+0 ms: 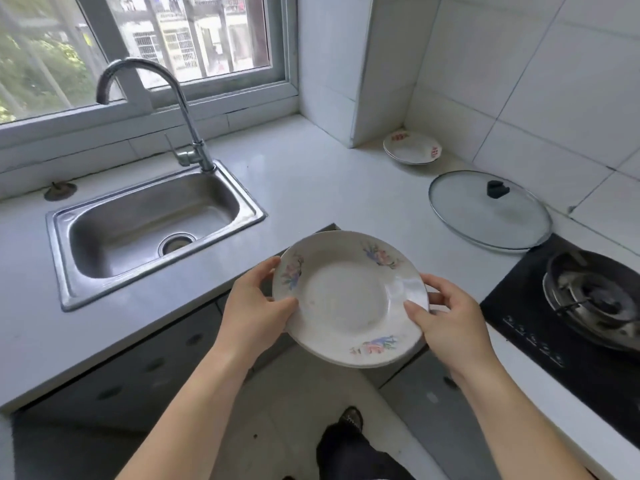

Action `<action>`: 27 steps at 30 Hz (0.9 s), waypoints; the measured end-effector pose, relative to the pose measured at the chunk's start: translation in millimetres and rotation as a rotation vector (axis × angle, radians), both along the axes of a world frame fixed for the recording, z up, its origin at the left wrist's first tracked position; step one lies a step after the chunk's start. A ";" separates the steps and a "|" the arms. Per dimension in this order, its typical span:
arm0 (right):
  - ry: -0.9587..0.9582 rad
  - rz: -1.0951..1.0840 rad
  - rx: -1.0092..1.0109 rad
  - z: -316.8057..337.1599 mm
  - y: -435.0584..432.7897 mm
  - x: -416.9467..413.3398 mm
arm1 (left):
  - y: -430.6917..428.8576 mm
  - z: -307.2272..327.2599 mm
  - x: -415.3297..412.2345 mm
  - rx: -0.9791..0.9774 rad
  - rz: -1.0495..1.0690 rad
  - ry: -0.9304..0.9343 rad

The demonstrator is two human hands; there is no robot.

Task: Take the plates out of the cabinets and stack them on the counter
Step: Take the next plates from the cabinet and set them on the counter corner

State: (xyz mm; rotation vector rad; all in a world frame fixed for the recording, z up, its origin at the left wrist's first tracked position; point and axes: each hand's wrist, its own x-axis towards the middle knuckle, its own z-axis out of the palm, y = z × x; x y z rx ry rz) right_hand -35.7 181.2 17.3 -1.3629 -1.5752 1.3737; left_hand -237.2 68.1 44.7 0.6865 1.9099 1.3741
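Between the hands, left hand (258, 303) and right hand (446, 318) grip the plate (348, 297).

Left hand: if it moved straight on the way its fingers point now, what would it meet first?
The floral plate that the left hand grips; beyond it, probably the right hand, depth unclear.

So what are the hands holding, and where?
A floral plate, by its rim: left hand on the left edge, right hand on the right.
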 end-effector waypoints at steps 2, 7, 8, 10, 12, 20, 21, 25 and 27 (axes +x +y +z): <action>-0.002 -0.023 -0.013 -2.6 21.1 -3.6 | 24.6 -2.7 -7.3 -0.010 -0.031 -0.004; -0.014 -0.082 -0.037 -10.8 87.1 -17.1 | 101.9 -9.7 -26.6 -0.029 -0.077 -0.017; -0.008 -0.093 -0.046 -12.2 102.3 -19.6 | 119.8 -10.3 -29.2 -0.034 -0.083 -0.016; 0.008 -0.117 -0.057 -13.4 133.7 -21.9 | 155.5 -10.0 -32.6 -0.036 -0.110 0.000; 0.012 -0.142 -0.054 -13.8 164.4 -21.3 | 189.5 -8.9 -34.1 -0.043 -0.138 0.024; 0.022 -0.222 -0.084 -23.6 261.4 -23.8 | 302.3 -11.2 -43.8 -0.083 -0.245 0.058; 0.025 -0.232 -0.096 -25.9 270.0 -24.9 | 313.9 -12.4 -46.0 -0.090 -0.247 0.050; 0.030 -0.285 -0.130 -30.0 303.0 -32.3 | 361.9 -15.3 -55.5 -0.125 -0.298 0.045; 0.019 -0.318 -0.131 -28.2 319.2 -35.9 | 384.6 -15.3 -59.9 -0.122 -0.334 0.025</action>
